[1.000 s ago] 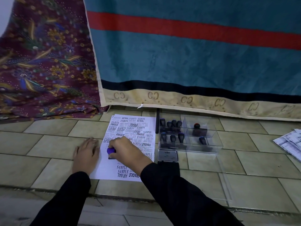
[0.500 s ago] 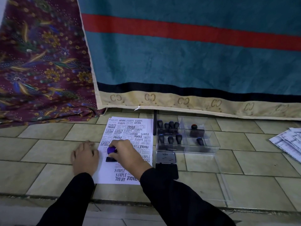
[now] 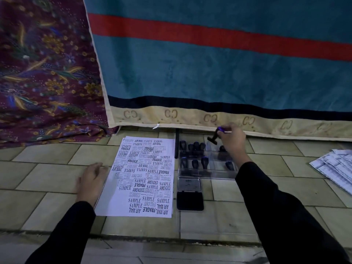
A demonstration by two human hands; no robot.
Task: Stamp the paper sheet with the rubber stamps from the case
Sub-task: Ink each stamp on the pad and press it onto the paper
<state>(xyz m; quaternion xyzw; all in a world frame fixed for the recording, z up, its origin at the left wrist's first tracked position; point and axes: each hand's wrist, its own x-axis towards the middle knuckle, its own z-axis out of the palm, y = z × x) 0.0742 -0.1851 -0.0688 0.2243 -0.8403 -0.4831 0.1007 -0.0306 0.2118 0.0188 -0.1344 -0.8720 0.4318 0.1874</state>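
Note:
A white paper sheet [image 3: 141, 180], crowded with black stamped words, lies on the tiled floor. My left hand [image 3: 91, 180] rests flat at its left edge, fingers apart. To the right stands a clear plastic case [image 3: 207, 172] holding several dark rubber stamps [image 3: 196, 146]. My right hand [image 3: 231, 139] hovers over the case's back right part, shut on a stamp with a purple handle [image 3: 216, 136], tilted with its black base pointing left and down. An open ink pad [image 3: 189, 194] lies in front of the case.
A teal cloth with a red stripe [image 3: 209, 73] hangs just behind the case. A patterned maroon cloth [image 3: 43, 73] is at the left. Printed paper sheets [image 3: 335, 170] lie on the floor at the far right. A step edge runs across near me.
My right hand lifted the purple-handled stamp off the sheet and carried it right, over the case. My left hand stays at the sheet's left edge.

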